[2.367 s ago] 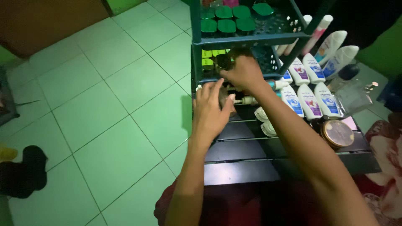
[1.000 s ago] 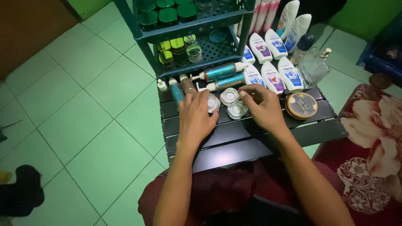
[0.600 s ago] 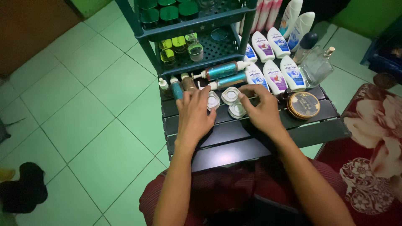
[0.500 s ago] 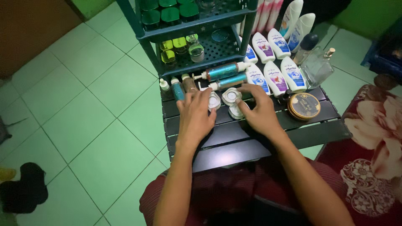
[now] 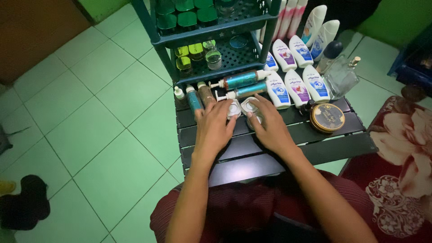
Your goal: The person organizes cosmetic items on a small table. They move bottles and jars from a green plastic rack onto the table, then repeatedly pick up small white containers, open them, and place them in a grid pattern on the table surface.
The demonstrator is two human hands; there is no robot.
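Your two bare forearms reach forward from the bottom of the view and draw closer toward the hands, over the near edge of the low table (image 5: 270,157). Your left hand (image 5: 212,128) lies palm down, fingers spread and stretched toward the table's far edge. Your right hand (image 5: 270,127) sits just beside it, palm down too, fingers curved and cupped downward, thumb angled in toward the left hand. Both wrists run nearly straight
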